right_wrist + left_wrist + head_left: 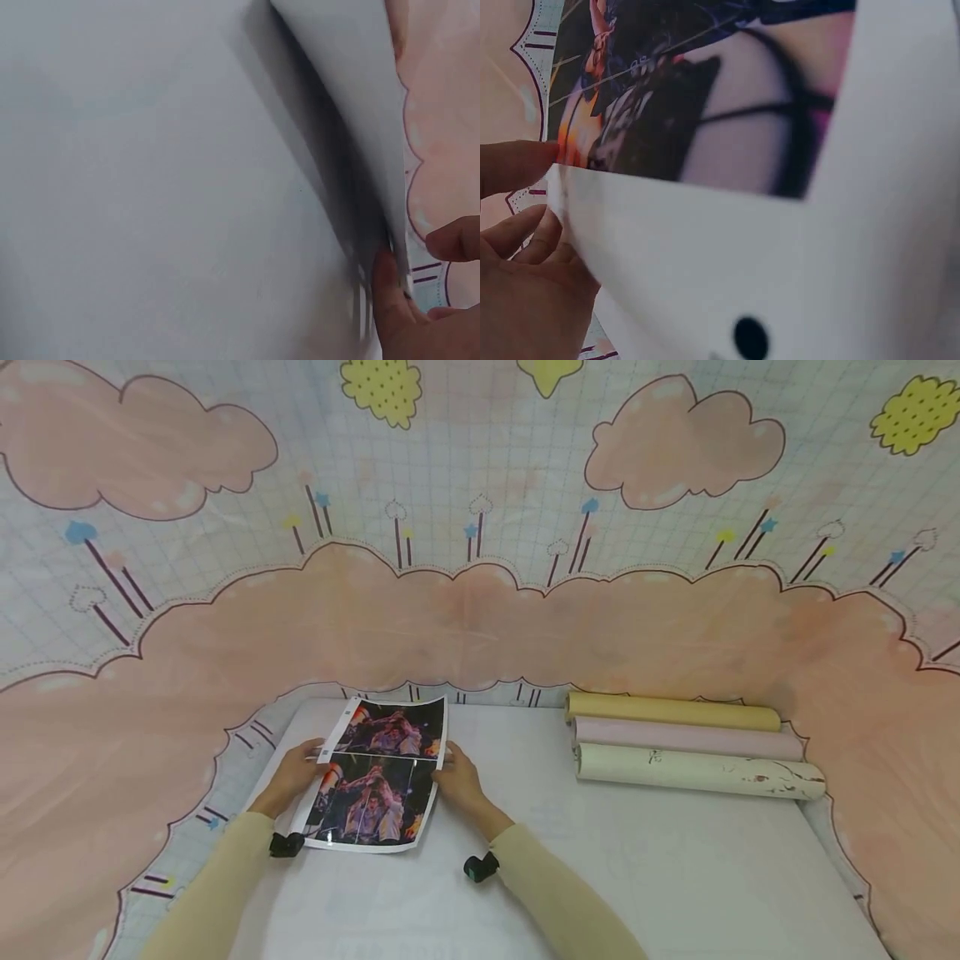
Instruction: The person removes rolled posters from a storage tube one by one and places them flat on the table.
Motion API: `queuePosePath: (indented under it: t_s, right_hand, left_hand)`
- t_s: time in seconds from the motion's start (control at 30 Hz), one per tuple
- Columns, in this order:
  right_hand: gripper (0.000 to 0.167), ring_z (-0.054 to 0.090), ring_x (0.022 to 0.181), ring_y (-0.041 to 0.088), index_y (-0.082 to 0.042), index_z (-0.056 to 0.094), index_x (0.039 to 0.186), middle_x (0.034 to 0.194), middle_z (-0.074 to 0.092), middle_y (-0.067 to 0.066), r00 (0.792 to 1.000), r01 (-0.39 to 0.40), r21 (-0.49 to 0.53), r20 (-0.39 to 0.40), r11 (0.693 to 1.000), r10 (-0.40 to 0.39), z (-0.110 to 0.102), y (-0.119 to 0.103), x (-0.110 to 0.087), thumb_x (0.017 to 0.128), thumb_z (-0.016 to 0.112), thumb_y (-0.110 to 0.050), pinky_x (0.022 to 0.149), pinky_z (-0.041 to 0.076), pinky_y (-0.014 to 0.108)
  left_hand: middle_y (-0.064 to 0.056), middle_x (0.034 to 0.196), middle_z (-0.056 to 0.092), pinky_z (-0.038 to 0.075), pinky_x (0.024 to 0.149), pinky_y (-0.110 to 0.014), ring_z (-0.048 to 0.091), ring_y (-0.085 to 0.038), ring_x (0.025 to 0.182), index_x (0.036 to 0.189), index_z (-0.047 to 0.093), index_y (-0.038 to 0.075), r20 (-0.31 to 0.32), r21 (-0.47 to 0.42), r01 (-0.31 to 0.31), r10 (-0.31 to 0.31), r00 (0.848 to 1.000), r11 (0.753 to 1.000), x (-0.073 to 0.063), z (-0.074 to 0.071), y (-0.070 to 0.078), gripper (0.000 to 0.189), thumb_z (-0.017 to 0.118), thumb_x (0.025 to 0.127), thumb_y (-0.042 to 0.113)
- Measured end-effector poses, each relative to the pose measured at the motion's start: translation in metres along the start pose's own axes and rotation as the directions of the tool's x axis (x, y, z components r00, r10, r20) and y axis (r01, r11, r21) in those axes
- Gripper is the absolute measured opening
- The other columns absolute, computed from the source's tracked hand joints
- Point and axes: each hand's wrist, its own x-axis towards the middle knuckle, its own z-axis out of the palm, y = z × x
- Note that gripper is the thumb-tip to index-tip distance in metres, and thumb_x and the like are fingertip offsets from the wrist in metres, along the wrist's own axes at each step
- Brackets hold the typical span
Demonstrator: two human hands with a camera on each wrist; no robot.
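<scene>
Head view: I'm pinching a thin rectangular printed sheet (pixel 372 777) by its side edges, left hand (pixel 291 778) on one, right hand (pixel 461 778) on the other, over the left part of a smooth white table (pixel 555 877). It's curling a bit, white margins framing two dark, colourful photos (pixel 393 732). Three long rolls (pixel 688 740), yellow, pinkish and cream, are lying back right.

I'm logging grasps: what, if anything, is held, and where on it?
The photo sheet, at its left edge by the left hand; the right hand touches its right edge, grip unclear.
</scene>
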Motion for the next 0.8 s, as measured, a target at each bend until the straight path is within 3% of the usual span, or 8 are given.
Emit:
queuePosePath:
  t_s: [0.13, 0.3, 0.53, 0.67, 0.8]
  right_hand:
    - [0.068, 0.064, 0.114, 0.035, -0.002, 0.043, 0.144, 0.135, 0.057, 0.023, 1.000, 0.005, -0.023, -0.013, 1.000, -0.005, -0.006, 0.003, -0.004, 0.080, 0.066, -0.004, 0.097, 0.053, 0.044]
    - [0.065, 0.058, 0.122, 0.036, -0.002, 0.042, 0.144, 0.142, 0.050, 0.022, 0.999, 0.041, -0.064, -0.014, 0.997, -0.042, -0.018, 0.006, -0.011, 0.083, 0.064, -0.008, 0.101, 0.049, 0.047]
    - [0.062, 0.055, 0.127, 0.033, -0.010, 0.042, 0.146, 0.147, 0.046, 0.015, 0.999, 0.047, -0.066, -0.017, 0.997, -0.049, -0.044, 0.005, -0.022, 0.088, 0.062, -0.011, 0.102, 0.048, 0.048]
    - [0.059, 0.053, 0.129, 0.030, -0.015, 0.042, 0.146, 0.149, 0.044, 0.010, 1.000, 0.028, -0.057, -0.010, 0.998, -0.029, -0.057, 0.004, -0.031, 0.090, 0.062, -0.013, 0.101, 0.050, 0.046]
    - [0.057, 0.052, 0.130, 0.030, -0.018, 0.043, 0.145, 0.149, 0.042, 0.009, 0.999, 0.043, -0.058, -0.009, 0.997, -0.044, -0.074, 0.006, -0.040, 0.091, 0.062, -0.014, 0.097, 0.052, 0.044]
  left_hand:
    - [-0.036, 0.145, 0.039, 0.041, 0.105, -0.057, 0.045, -0.049, 0.130, 0.150, 0.025, -0.008, -0.006, 0.003, -0.018, 0.018, 1.000, 1.000, -0.001, -0.003, -0.003, 0.067, 0.058, 0.095, 0.013]
    - [-0.036, 0.144, 0.041, 0.039, 0.107, -0.058, 0.044, -0.050, 0.131, 0.146, 0.030, -0.009, -0.021, 0.017, -0.052, 0.053, 0.998, 0.998, -0.008, -0.006, -0.003, 0.064, 0.060, 0.094, 0.011]
    - [-0.036, 0.149, 0.034, 0.036, 0.106, -0.065, 0.037, -0.054, 0.135, 0.147, 0.032, -0.005, -0.022, 0.123, -0.118, 0.122, 0.992, 0.985, -0.017, -0.007, 0.016, 0.065, 0.062, 0.094, 0.019]
    - [-0.035, 0.147, 0.038, 0.038, 0.106, -0.062, 0.041, -0.052, 0.133, 0.145, 0.037, -0.005, -0.067, 0.155, -0.194, 0.206, 0.976, 0.969, -0.033, 0.000, 0.027, 0.058, 0.060, 0.096, 0.016]
    - [-0.034, 0.147, 0.040, 0.038, 0.108, -0.061, 0.042, -0.051, 0.133, 0.142, 0.041, -0.004, -0.102, 0.130, -0.270, 0.284, 0.953, 0.954, -0.052, 0.012, 0.037, 0.052, 0.058, 0.097, 0.013]
